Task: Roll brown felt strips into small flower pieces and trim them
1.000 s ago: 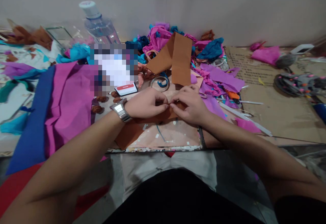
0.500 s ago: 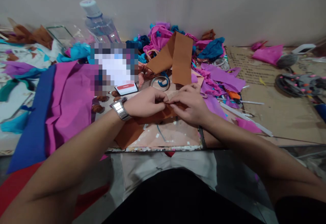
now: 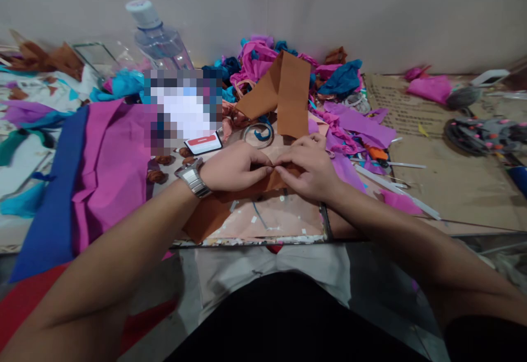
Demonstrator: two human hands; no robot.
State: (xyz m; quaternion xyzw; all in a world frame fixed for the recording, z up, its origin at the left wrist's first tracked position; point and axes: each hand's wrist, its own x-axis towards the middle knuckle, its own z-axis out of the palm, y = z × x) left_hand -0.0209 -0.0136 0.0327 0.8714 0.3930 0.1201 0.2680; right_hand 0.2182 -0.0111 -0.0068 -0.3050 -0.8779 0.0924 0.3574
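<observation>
Both my hands meet over the table's middle, pinching the upper edge of a brown crepe paper strip (image 3: 214, 214). My left hand (image 3: 234, 167), with a metal watch on its wrist, grips it between thumb and forefinger. Fingertip to fingertip with it, my right hand (image 3: 308, 164) pinches the same edge, its other fingers loosely bent. The strip runs down to the left beneath my left hand, which partly covers it. Another folded brown strip (image 3: 294, 93) lies just beyond my hands, beside a roll of clear tape (image 3: 258, 135) with a blue curl in it.
Left of my hands lie several small brown twisted pieces (image 3: 156, 176) and a partly blurred phone (image 3: 205, 141). A plastic bottle (image 3: 162, 44) stands behind. Pink paper (image 3: 111, 170) and blue paper (image 3: 53, 186) hang over the front edge. Orange-handled tool (image 3: 376, 153) and cardboard (image 3: 428, 181) lie right.
My left fingers have shifted slightly along the strip's edge, with the forefinger straighter and closer to my right fingertips. The right hand has barely moved.
</observation>
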